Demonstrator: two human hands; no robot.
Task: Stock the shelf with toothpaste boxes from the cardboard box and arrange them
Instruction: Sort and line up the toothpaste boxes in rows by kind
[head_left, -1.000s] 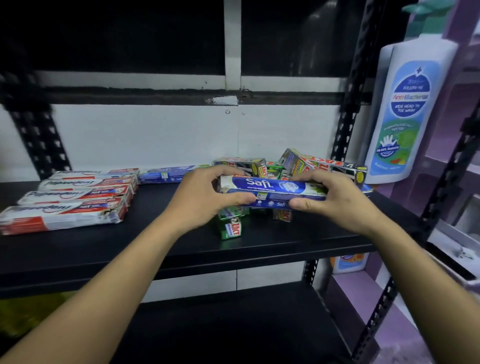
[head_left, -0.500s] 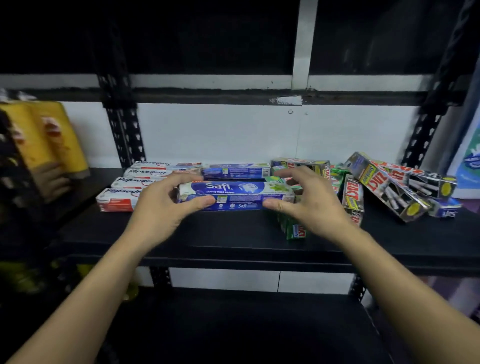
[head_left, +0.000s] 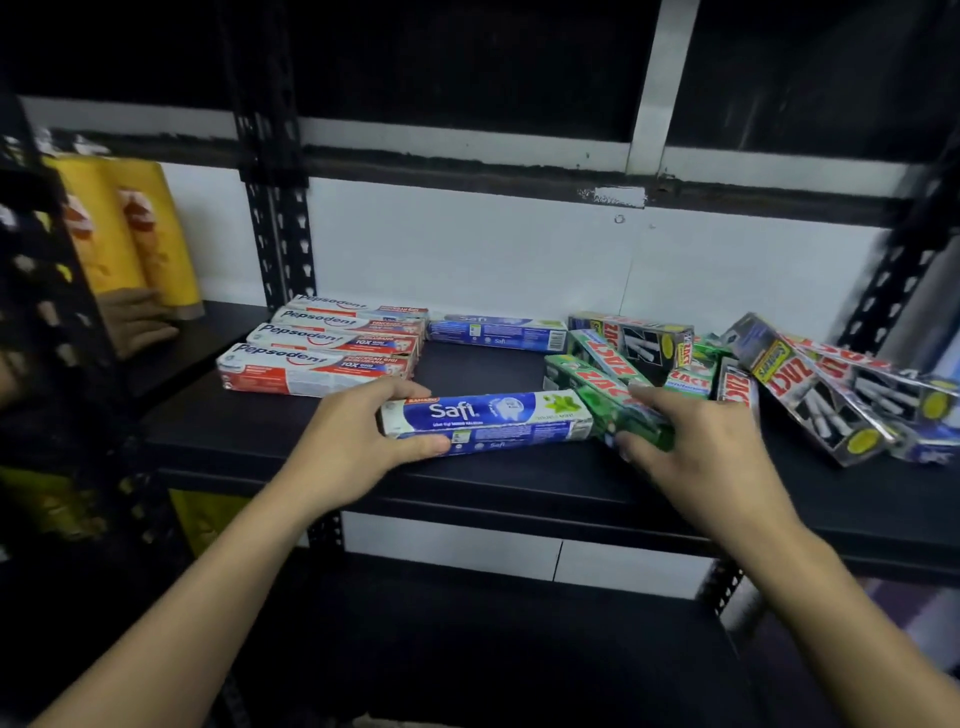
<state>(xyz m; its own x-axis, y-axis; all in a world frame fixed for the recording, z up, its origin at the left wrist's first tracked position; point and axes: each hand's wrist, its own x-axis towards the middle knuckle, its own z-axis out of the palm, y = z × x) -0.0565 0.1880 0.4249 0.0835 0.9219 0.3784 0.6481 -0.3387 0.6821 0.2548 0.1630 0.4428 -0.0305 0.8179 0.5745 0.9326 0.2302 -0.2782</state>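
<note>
A blue and white Safi toothpaste box (head_left: 488, 422) lies lengthwise near the front of the black shelf (head_left: 519, 480). My left hand (head_left: 358, 441) grips its left end, thumb on the near side and fingers over the top. My right hand (head_left: 696, 452) is off the Safi box; the near end of a green Zact box (head_left: 605, 397) sits between its thumb and fingers. Several red and white Pepsodent boxes (head_left: 322, 358) lie in a neat row at the left. A second Safi box (head_left: 493, 332) lies against the back wall.
A loose heap of black and green Zact boxes (head_left: 810, 395) covers the shelf's right side. Yellow packs (head_left: 124, 228) stand on the neighbouring shelf at left, with what looks like another hand (head_left: 135, 322) below them. A black upright (head_left: 275, 234) separates the two bays. A lower shelf (head_left: 467, 649) is beneath.
The Safi box has come down and forward onto the shelf. My right hand has let go of its right end and moved onto the green Zact box. The view has swung left.
</note>
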